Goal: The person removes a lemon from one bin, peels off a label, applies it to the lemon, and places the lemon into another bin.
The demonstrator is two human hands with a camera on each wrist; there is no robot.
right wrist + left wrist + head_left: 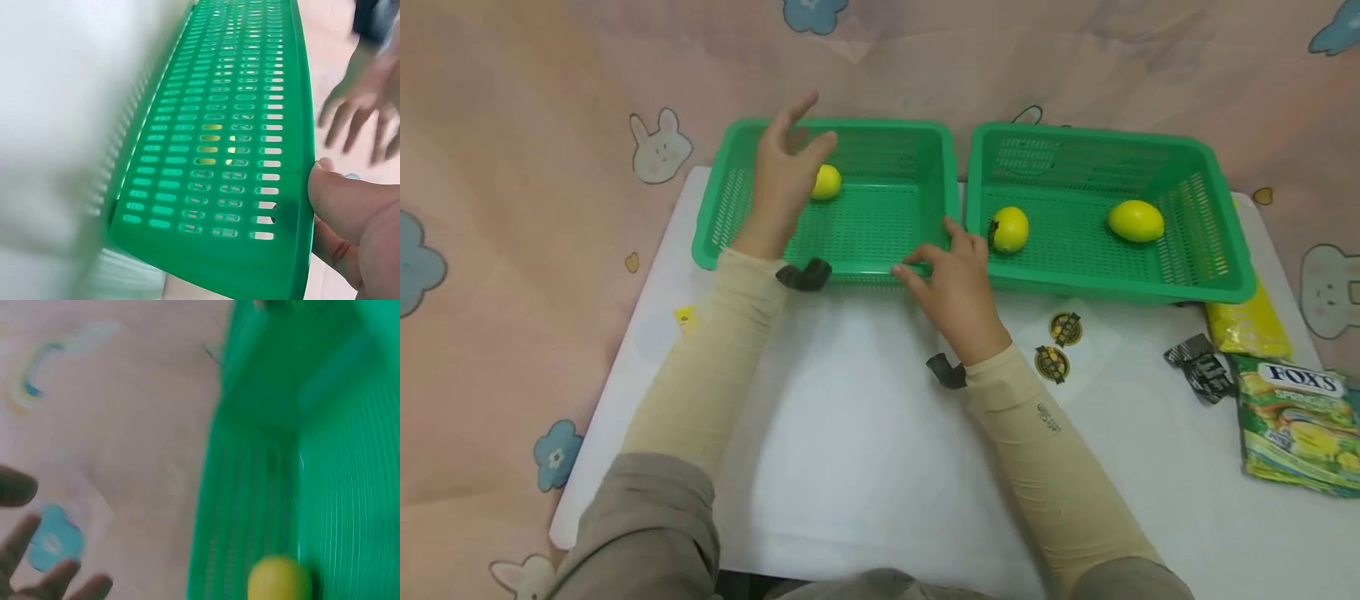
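Observation:
Two green perforated plastic baskets stand side by side. Over the left basket (pixel 880 212) my left hand (pixel 781 183) is raised, fingers spread and holding nothing. A lemon (pixel 827 182) lies in that basket, partly behind the hand; the left wrist view has the same lemon (pixel 279 580) by the basket's long wall. With thumb and fingers on either side, my right hand (pixel 961 292) grips the left basket's front rim close to its right corner. In the right basket (pixel 1067 258) are a lemon with a black sticker (pixel 1009 229) at the left and a plain lemon (pixel 1136 221) at the right.
Two round black-and-gold stickers (pixel 1052 364) lie on the white table (pixel 850 433). At the right are a yellow packet (pixel 1251 325), a crumpled black wrapper (pixel 1202 369) and a green FOX'S bag (pixel 1300 425). A small yellow piece (pixel 685 317) shows beside the left sleeve.

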